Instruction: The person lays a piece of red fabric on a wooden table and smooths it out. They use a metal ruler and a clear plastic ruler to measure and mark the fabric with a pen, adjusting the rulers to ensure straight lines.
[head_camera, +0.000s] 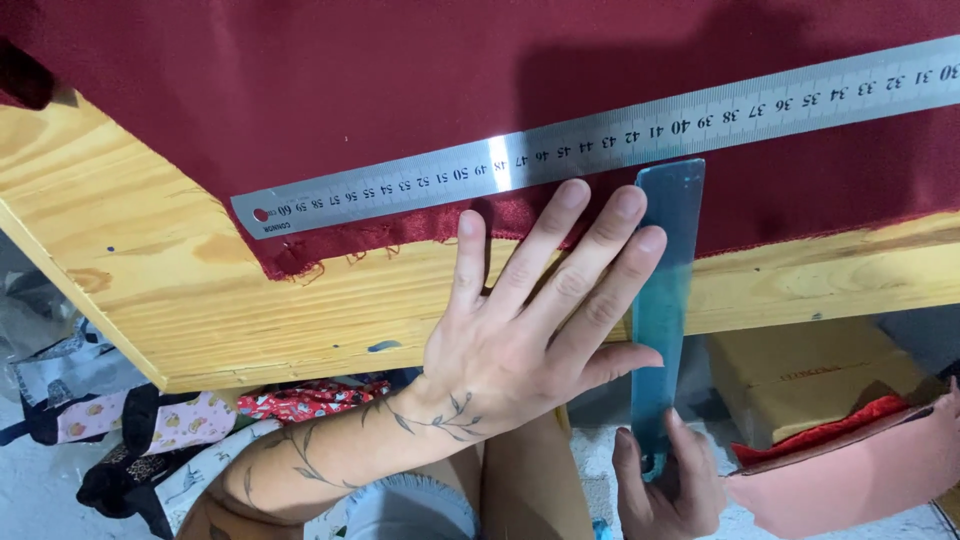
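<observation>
Dark red fabric (400, 90) lies spread on a pale wooden table (160, 290), its frayed edge near the table's front. A long steel ruler (600, 130) rests diagonally across the fabric. My left hand (530, 320) lies flat with fingers spread on the table edge and the fabric's hem, fingertips just below the steel ruler. My right hand (665, 485), below the table edge, grips the lower end of a translucent blue plastic ruler (665, 290). That blue ruler stands upright, its top touching the steel ruler's lower edge.
Patterned fabric pieces (150, 430) are heaped on the floor at lower left. A cardboard box (810, 375) sits under the table at right, with a pink folder holding red cloth (860, 460) beside it.
</observation>
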